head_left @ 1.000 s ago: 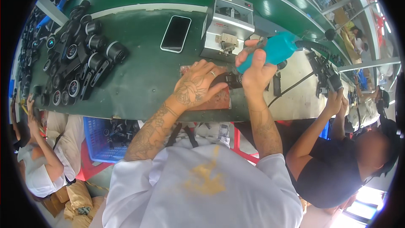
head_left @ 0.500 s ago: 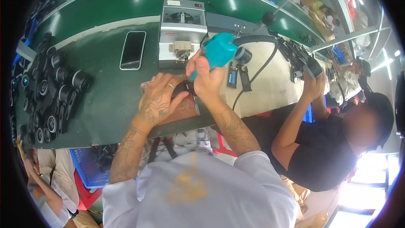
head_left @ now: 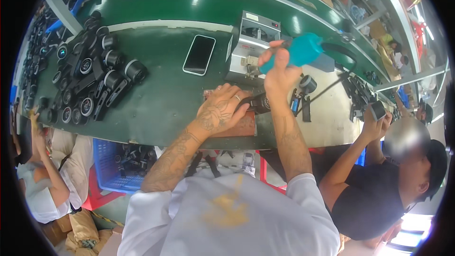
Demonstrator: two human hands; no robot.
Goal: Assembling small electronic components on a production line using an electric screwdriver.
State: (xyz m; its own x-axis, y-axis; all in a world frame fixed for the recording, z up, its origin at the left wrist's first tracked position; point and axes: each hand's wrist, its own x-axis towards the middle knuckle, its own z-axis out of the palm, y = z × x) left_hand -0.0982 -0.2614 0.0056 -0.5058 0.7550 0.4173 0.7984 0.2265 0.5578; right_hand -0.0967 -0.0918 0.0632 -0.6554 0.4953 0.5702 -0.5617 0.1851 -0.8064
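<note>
My right hand (head_left: 282, 73) is closed round a teal electric screwdriver (head_left: 305, 50), raised just right of a grey metal screw feeder (head_left: 253, 45). The tool lies tilted, its dark cable leaving from the upper right; I cannot make out its bit. On the bench, my left hand (head_left: 220, 114) holds down a black handheld device (head_left: 259, 104) with a round end, thumb and fingers against it. Part of the device is hidden under that hand. Beneath it lies a reddish-brown board (head_left: 244, 127).
A phone (head_left: 199, 55) lies left of the feeder. Many black devices (head_left: 86, 66) are heaped on the bench's left. Right of my right arm stand a black cylinder (head_left: 308, 84) and narrow black parts (head_left: 306, 110). A co-worker (head_left: 374, 194) sits at right; a blue crate (head_left: 109, 170) is below the bench.
My view has swung left. The screwdriver and my right hand have risen away from the black device, whose round end now shows. My left hand stays on the device.
</note>
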